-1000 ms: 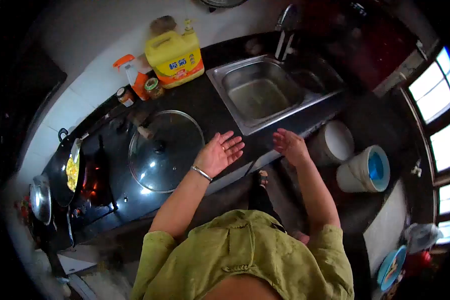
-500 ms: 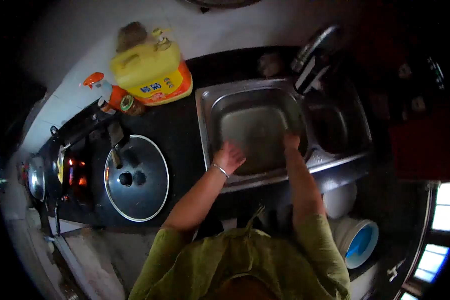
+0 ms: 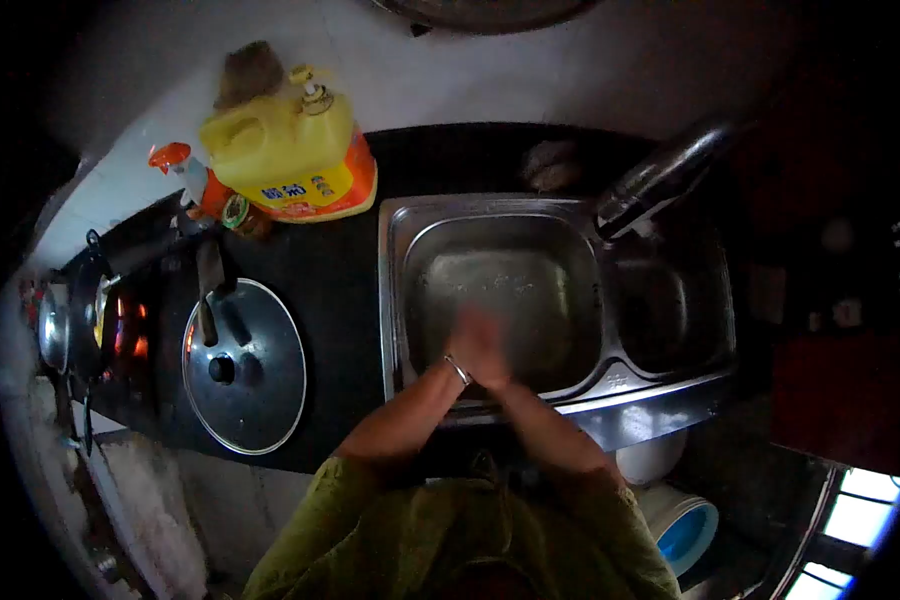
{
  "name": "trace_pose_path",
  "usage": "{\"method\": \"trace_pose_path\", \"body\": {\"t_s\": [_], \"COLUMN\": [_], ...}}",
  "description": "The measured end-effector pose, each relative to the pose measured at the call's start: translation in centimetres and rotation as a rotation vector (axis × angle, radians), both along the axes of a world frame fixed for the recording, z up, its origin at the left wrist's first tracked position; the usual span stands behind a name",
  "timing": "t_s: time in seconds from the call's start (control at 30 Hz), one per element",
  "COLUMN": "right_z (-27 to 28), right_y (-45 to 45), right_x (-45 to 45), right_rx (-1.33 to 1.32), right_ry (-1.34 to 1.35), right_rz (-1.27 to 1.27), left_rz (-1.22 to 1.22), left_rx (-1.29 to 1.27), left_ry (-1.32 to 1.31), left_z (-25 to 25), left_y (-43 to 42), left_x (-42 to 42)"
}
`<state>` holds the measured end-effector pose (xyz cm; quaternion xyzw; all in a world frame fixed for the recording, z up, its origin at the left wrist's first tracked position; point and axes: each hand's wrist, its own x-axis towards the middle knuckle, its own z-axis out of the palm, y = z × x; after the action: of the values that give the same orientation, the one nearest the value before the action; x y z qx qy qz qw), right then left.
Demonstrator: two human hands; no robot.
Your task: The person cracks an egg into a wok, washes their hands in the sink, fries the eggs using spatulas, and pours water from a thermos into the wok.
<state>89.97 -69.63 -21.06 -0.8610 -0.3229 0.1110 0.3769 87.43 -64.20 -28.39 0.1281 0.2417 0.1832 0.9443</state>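
The left hand (image 3: pixel 470 338) and the right hand (image 3: pixel 492 368) are meeting over the near part of the large rectangular basin (image 3: pixel 500 290) of a stainless steel sink (image 3: pixel 392 300). Both are blurring, and they are overlapping so closely that the edge between them is not showing clearly. Each grip is lying against the other, palms or fingers seemingly touching; whether the fingers are spreading or pressing together, I cannot tell. A shiny silver-coloured bracelet (image 3: pixel 458 370) is circling the left wrist, just above the basin's near rim.

The sink is sitting in a black, glossy surface (image 3: pixel 340 270), with a smaller basin (image 3: pixel 655 310) lying to the right of the large one. A dark metal faucet (image 3: pixel 660 180) is rising behind them, near the divider. Left of the sink, toward the wall, a large yellow plastic jug (image 3: pixel 282 160) with a pump top is standing beside a spray bottle (image 3: pixel 195 180) with an orange head and a small glass jar (image 3: pixel 238 213) with a green top. A round glass lid (image 3: pixel 255 390) with a black knob is lying nearer the person, and a wooden-handled tool (image 3: pixel 208 290) is overlapping its far edge. Further left, a dark wok (image 3: pixel 88 300) is resting beside an orange-red glow.
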Motion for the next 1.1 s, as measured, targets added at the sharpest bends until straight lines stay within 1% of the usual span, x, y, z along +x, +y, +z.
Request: {"method": "trace_pose_path", "body": {"t_s": [0.03,0.1,0.17,0.2,0.23,0.27,0.3,0.37,0.4,0.43,0.5,0.53,0.57,0.6,0.63,0.67,0.7,0.73,0.77,0.8,0.83,0.87,0.9,0.93,0.97,1.0,1.07,1.1], "right_z": [-2.2,-5.4,-7.9,-8.8,-9.6,-10.3,-11.0,-12.5,-13.6,-15.0,-18.1,-15.7,-11.5,-7.8,-4.3,-1.8,-0.2,-2.0,-3.9,-6.1,-5.6,-5.1,-4.9,-5.5,-6.4,-7.4,-9.2,-9.8], "right_y": [0.1,-0.1,-0.9,-1.2,-1.6,-2.0,-2.6,-2.9,-2.9,-2.9,-3.1,-2.5,-1.8,-1.0,-0.2,0.3,0.7,0.5,0.3,-0.1,-0.2,-0.4,-0.4,-0.7,-1.1,-1.4,-2.3,-2.3], "right_x": [0.7,2.2,4.5,5.6,6.6,7.6,8.2,9.2,9.3,9.2,8.8,8.1,7.4,6.7,6.0,5.2,4.5,4.1,4.3,4.5,4.3,4.5,5.1,5.8,6.7,7.7,9.7,10.4], "right_rx": [-0.157,-0.382,-0.535,-0.554,-0.581,-0.599,-0.604,-0.595,-0.564,-0.479,-0.06,0.053,0.11,0.135,0.102,0.041,-0.038,-0.073,-0.075,-0.219,-0.359,-0.36,-0.394,-0.432,-0.474,-0.507,-0.511,-0.467], "right_ry": [-0.025,-0.055,-0.049,-0.043,-0.033,-0.028,-0.017,-0.008,0.007,0.058,0.485,0.688,0.876,0.967,0.936,0.806,0.669,0.184,0.185,0.006,-0.171,-0.164,-0.165,-0.14,-0.115,-0.087,-0.016,0.025], "right_rz": [0.062,0.147,0.194,0.198,0.207,0.213,0.214,0.217,0.224,0.233,0.296,0.239,0.126,0.039,-0.013,-0.033,-0.038,0.025,0.034,0.147,0.257,0.261,0.268,0.27,0.258,0.229,0.152,0.109], "left_rz": [0.051,0.032,-0.552,-0.548,-0.583,-0.617,-0.611,-0.513,-0.459,-0.407,-0.357,-0.412,-0.464,-0.461,-0.454,-0.446,-0.44,-0.308,-0.172,-0.162,-0.231,-0.302,-0.298,-0.283,-0.264,-0.257,-0.425,-0.433], "left_rx": [0.015,-0.168,-0.057,-0.055,0.041,0.138,0.131,0.145,0.148,0.154,0.161,0.068,-0.028,-0.033,-0.153,-0.272,-0.276,-0.323,-0.37,-0.373,-0.278,-0.183,-0.183,-0.173,-0.163,-0.165,-0.149,-0.109], "left_ry": [-0.023,0.094,-0.04,-0.035,0.065,0.162,0.168,0.299,0.363,0.423,0.471,0.45,0.427,0.418,0.312,0.206,0.203,0.288,0.372,0.376,0.228,0.079,0.078,0.285,0.494,0.497,0.475,0.277], "left_z": [-0.4,4.4,5.9,9.3,14.3,16.7,16.6,16.2,16.1,15.9,13.9,10.3,7.1,4.6,2.5,1.5,2.6,4.7,5.9,5.1,3.9,2.7,4.4,8.0,10.5,11.2,11.9,9.5], "left_y": [-0.2,0.3,0.5,0.9,1.0,1.3,1.5,2.1,2.2,2.4,2.7,2.9,2.8,2.3,1.8,1.5,1.2,0.9,0.7,0.6,0.7,0.6,0.3,-0.1,-0.3,-0.1,0.7,0.9], "left_x": [-0.3,-0.7,-1.6,-1.5,-1.2,-0.9,-0.8,-0.1,0.0,0.4,1.0,1.1,1.1,1.1,1.1,1.3,1.3,1.1,1.0,0.8,0.6,0.3,0.4,0.8,1.0,1.0,0.8,0.9]}}
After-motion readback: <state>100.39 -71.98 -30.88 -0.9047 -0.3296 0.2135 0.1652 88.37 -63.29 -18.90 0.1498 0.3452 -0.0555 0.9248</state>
